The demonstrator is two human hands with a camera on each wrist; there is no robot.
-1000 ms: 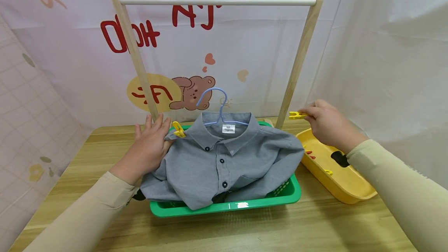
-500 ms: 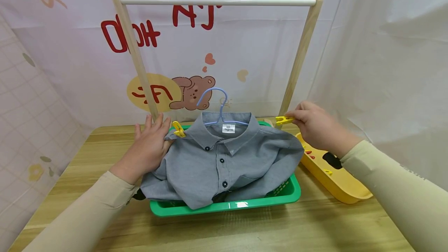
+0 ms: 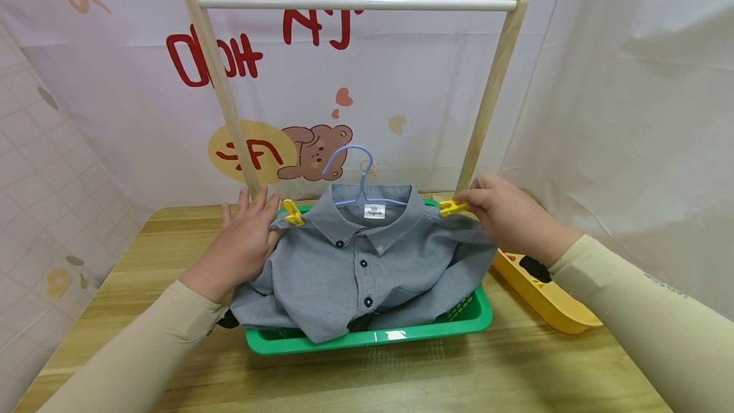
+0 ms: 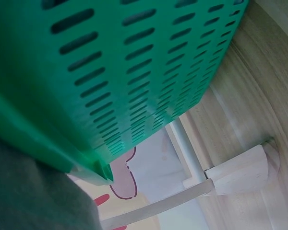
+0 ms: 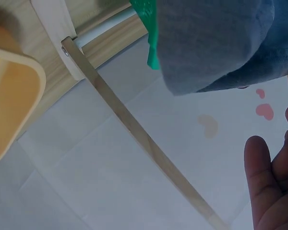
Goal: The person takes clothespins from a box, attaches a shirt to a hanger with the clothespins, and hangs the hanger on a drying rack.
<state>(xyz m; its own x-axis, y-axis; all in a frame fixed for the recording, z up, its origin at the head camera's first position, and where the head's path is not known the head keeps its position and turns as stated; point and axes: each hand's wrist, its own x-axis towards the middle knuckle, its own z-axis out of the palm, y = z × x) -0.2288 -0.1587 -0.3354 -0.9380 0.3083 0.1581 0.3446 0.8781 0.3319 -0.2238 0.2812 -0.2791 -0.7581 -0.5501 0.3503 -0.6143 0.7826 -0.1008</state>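
A grey button-up shirt (image 3: 367, 260) lies in a green basket (image 3: 373, 340), a blue hanger (image 3: 367, 174) rising from its collar. One yellow clothespin (image 3: 293, 212) is clipped on the shoulder at the left. My left hand (image 3: 243, 244) rests beside that shoulder with fingers spread, its inner edge at the cloth. Between thumb and fingers my right hand (image 3: 510, 215) pinches a second yellow clothespin (image 3: 453, 208), its tip right at the other shoulder. The right wrist view shows part of this hand (image 5: 273, 187) low at the right, under a grey sleeve (image 5: 206, 48).
Behind the basket stands a wooden rack with a white rail (image 3: 355, 3). A yellow tray (image 3: 550, 304) with several small clothespins sits at the right, partly hidden by the right arm. A printed cloth (image 3: 424, 81) hangs at the back of the wooden table (image 3: 401, 381).
My right hand has moved left and slightly down from above the tray, bringing the clothespin to the shirt's shoulder. The left hand stays in place.
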